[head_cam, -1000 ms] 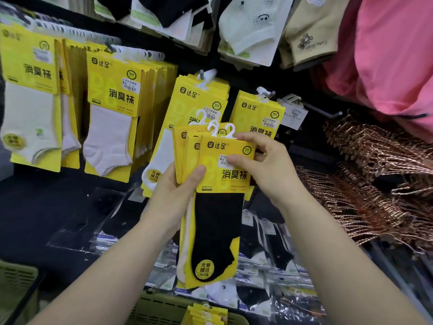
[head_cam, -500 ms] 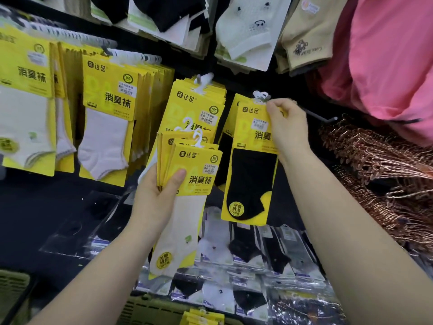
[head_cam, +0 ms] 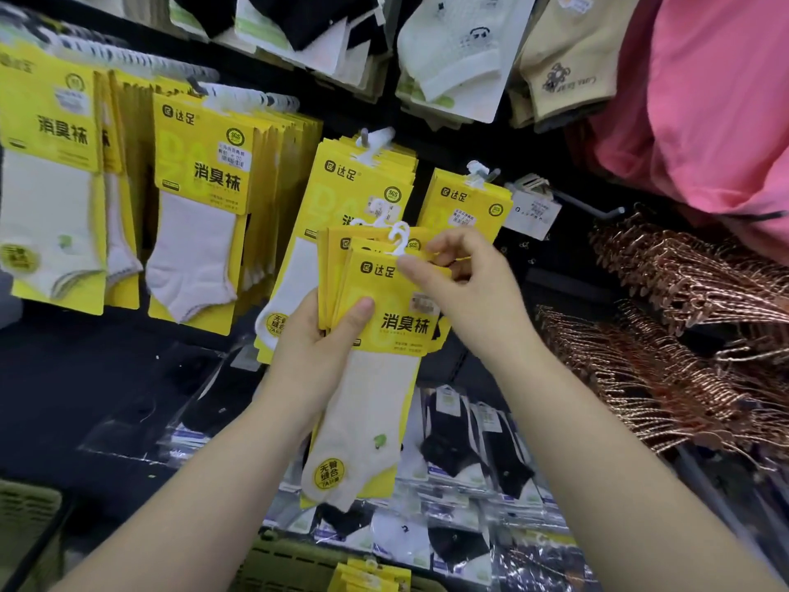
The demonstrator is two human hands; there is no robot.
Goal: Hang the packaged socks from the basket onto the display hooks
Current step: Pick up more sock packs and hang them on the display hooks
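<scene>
Packaged socks [head_cam: 200,207] in yellow card sleeves hung in dense rows across the dark display wall, with long rows on the left and two shorter bunches in the middle. A pink garment [head_cam: 704,100] filled the upper right corner, and heaps of copper-coloured hangers [head_cam: 691,301] lay below it. In front of the middle bunches the person held a fanned stack of packs [head_cam: 331,284] upright; its front pack [head_cam: 375,399] showed a cream sock. The left hand [head_cam: 316,352] gripped the stack at its left edge, thumb pressed on the front card. The right hand [head_cam: 469,288] pinched the top of the front pack, thumb on the card. A green basket [head_cam: 290,561] holding more yellow packs sat at the bottom edge. Further right a bare display hook [head_cam: 597,210] stuck out, a price tag [head_cam: 531,211] near its base. A white hanger loop [head_cam: 399,241] stood just beside the right thumb.
</scene>
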